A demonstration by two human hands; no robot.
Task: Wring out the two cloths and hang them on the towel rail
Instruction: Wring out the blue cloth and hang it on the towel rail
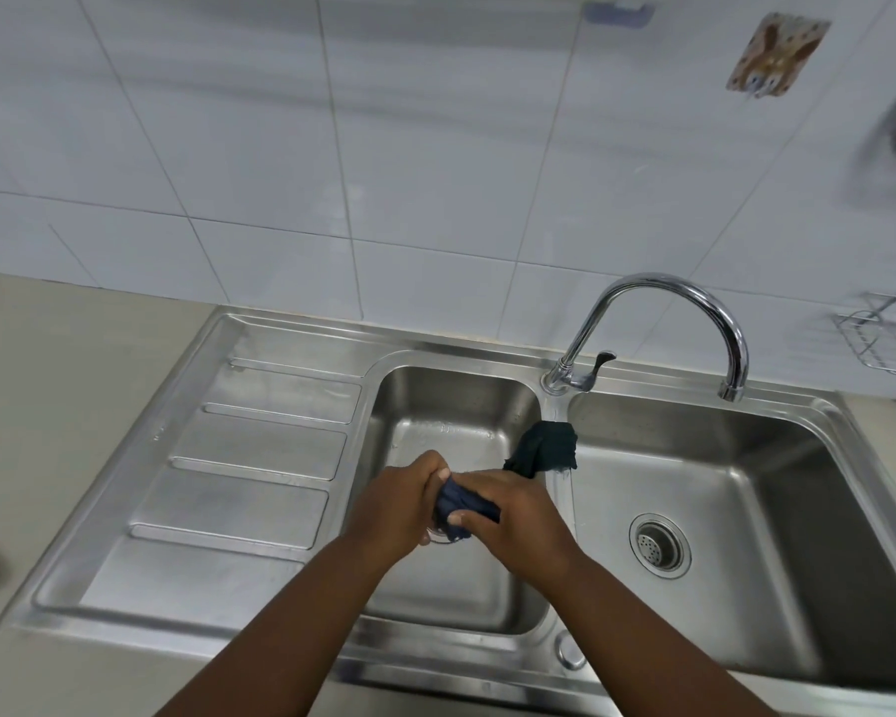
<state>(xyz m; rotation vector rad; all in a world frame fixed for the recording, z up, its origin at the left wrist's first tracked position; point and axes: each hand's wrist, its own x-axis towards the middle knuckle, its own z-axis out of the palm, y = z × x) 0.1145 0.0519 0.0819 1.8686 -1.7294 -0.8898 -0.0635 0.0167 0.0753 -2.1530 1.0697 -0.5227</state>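
Your left hand (399, 501) and right hand (513, 514) both grip the blue cloth (464, 504), wringing it; green cloth (544, 447) waits just beyond the right hand. Next: hang it.

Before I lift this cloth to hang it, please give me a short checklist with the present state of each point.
1. Both hands grip the blue cloth: ok, left hand and right hand are closed on it.
2. Cloth is over the left basin, so drips fall inside: ok.
3. Cloth is wrung enough: cannot tell.
4. Second cloth is within reach: ok, it lies draped over the divider between the basins.
5. Tap is off: ok, no water runs.
6. Towel rail is located: not ok, none is in view.
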